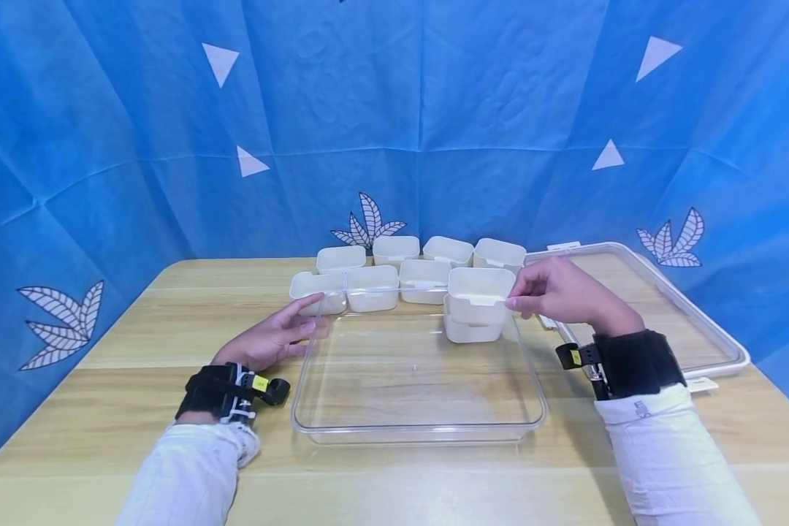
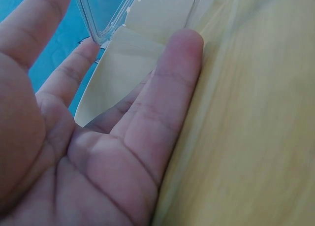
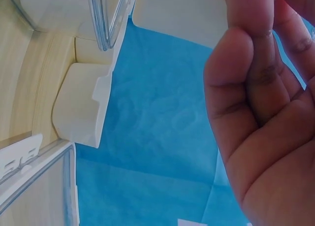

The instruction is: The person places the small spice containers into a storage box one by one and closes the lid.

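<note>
A clear plastic box (image 1: pixel 414 435) stands on the table in front of the person. The right hand (image 1: pixel 565 296) pinches the right edge of a small white bin (image 1: pixel 476 285), raised over the box's far right corner. Just below it, a second white bin (image 1: pixel 472 334) shows in that corner. In the right wrist view, thumb and fingers (image 3: pixel 236 63) meet at the raised bin (image 3: pixel 182 14). At the box's far left corner, the left hand (image 1: pixel 269 340) has its fingers extended, a fingertip (image 2: pixel 91 46) touching or very near the rim (image 2: pixel 96 34).
Several white bins (image 1: pixel 372 288) stand in two rows behind the box. To the right lies a clear lid (image 1: pixel 671 307) with a white rim and clips. A blue curtain (image 1: pixel 421 109) hangs behind the wooden table (image 1: pixel 138 438).
</note>
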Tool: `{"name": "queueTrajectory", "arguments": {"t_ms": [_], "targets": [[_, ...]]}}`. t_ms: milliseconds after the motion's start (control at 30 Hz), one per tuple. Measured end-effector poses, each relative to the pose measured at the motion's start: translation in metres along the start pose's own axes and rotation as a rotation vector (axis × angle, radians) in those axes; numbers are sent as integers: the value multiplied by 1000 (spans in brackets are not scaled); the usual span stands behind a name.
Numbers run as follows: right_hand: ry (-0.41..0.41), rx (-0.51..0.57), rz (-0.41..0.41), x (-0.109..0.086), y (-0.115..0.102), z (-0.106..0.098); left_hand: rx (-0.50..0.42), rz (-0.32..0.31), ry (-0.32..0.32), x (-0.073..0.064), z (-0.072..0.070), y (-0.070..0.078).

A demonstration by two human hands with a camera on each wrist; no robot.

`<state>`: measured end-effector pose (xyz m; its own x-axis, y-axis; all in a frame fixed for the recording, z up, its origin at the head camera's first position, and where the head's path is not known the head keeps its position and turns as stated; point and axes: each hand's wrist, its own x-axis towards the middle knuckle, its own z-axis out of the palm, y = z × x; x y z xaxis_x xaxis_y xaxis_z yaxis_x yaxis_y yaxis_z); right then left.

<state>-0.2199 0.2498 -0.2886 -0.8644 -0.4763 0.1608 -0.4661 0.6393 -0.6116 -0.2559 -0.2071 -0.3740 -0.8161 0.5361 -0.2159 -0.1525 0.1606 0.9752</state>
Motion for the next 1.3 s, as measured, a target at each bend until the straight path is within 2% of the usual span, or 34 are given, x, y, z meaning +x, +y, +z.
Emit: {"name": "queueTrajectory", "arguments": {"t_ms": [333, 1300], "targets": [[-50, 49, -38, -2, -1, -3, 8, 2, 3, 1, 0, 0], [-176, 92, -52, -9, -8, -10, 3, 34, -17, 1, 1, -2]]}}
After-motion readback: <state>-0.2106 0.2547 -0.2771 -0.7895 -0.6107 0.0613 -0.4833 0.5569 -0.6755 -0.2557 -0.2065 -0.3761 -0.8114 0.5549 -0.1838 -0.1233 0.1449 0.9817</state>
